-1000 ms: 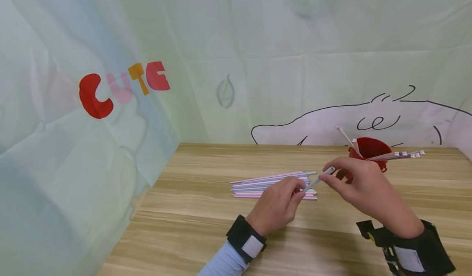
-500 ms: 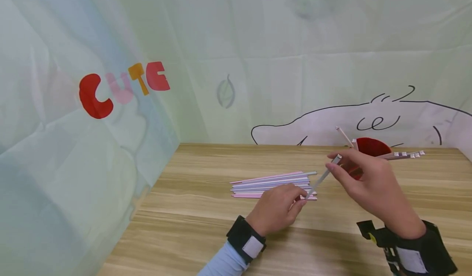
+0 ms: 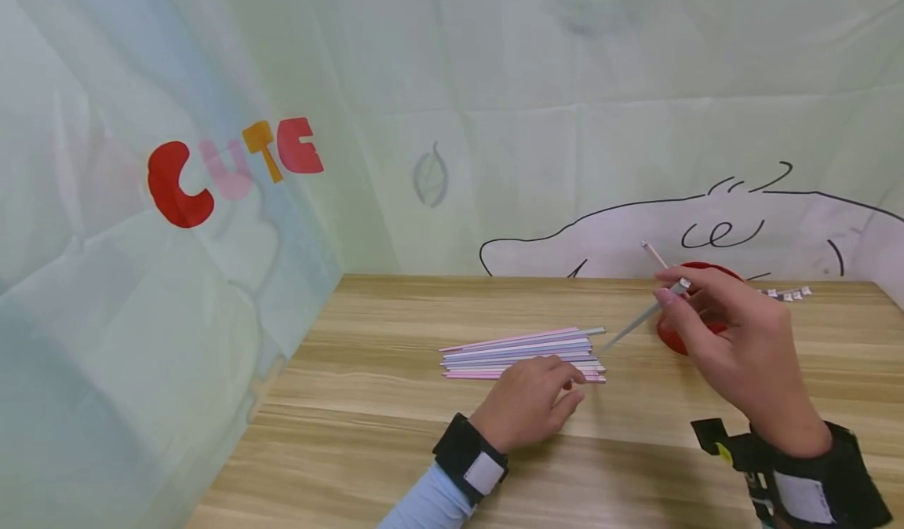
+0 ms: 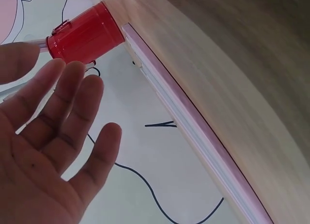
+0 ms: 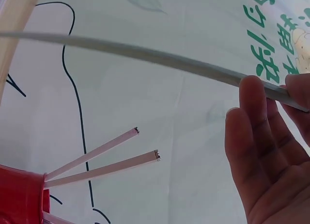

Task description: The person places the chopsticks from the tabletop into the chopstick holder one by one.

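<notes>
Chg vs. a moment ago: low end of stick (image 3: pixel 638 322) has left L hand (image 3: pixel 526 405)'s fingertips; R hand (image 3: pixel 749 348) has moved up & away from L, taking stick w/ it. Means R now has stick solo & L is freed; stick's out of pile (image 3: pixel 519 347) but not yet in cup (image 4: pixel 87 35).

R: thumb + fingers pinch stick nr its top end; the rest slants down from R fingers toward L, low tip nr pile's R-hand end, i.e. betw. the hands.

L: holds nothing, fingers loose & apart, palm showing in L wrist view. Pile lies just beyond L knuckles; L index overlaps its near edge in head view, can't tell if touching.

Cup: right behind R fingers, partly hidden by them. Several cup sticks (image 5: pixel 101 170) poke out past its rim, some on R's thumb side, others beyond R knuckles; exact no. unclear, R blocks some.
</notes>
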`<state>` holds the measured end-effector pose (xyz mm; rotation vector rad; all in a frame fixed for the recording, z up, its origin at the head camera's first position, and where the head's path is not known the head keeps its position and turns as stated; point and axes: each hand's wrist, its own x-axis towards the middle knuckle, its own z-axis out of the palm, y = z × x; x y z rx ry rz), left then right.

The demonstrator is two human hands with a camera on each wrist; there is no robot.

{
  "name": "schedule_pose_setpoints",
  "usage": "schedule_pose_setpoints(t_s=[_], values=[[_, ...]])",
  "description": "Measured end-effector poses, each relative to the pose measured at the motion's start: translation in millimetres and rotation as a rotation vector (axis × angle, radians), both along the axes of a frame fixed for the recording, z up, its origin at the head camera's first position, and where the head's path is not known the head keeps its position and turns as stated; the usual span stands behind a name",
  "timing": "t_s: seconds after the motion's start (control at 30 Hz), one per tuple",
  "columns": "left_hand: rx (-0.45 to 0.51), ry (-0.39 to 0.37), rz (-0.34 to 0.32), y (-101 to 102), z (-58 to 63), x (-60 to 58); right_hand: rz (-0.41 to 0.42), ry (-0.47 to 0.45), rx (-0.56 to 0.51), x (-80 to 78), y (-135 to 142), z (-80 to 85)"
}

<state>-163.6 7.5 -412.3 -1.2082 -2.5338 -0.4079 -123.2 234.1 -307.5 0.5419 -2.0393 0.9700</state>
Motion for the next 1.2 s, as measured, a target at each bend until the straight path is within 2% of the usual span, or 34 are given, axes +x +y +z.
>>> schedule_pose_setpoints(t_s=[0.13,0.37,0.67,0.87,1.2], values=[[-0.031,-0.012,0.016,-1.2,-1.1,-0.1,-0.007,0.022,-0.005,0.7,-1.1,1.0],[-0.125,0.039,0.084,-2.3,-4.4,0.1,-0.032,0.067,-0.006,1.2,-1.6,3.2],[-0.219,-0.078,0.185,-4.6,-5.0,3.4,-0.082,0.088,-0.055,2.0,-1.2,4.5],[-0.257,-0.119,0.204,-4.5,-5.6,3.8,-0.091,0.1,-0.086,3.8,-1.3,5.2],[-0.28,-0.157,0.225,-4.6,-6.4,4.0,-0.114,0.2,-0.137,5.1,-1.7,6.9]])
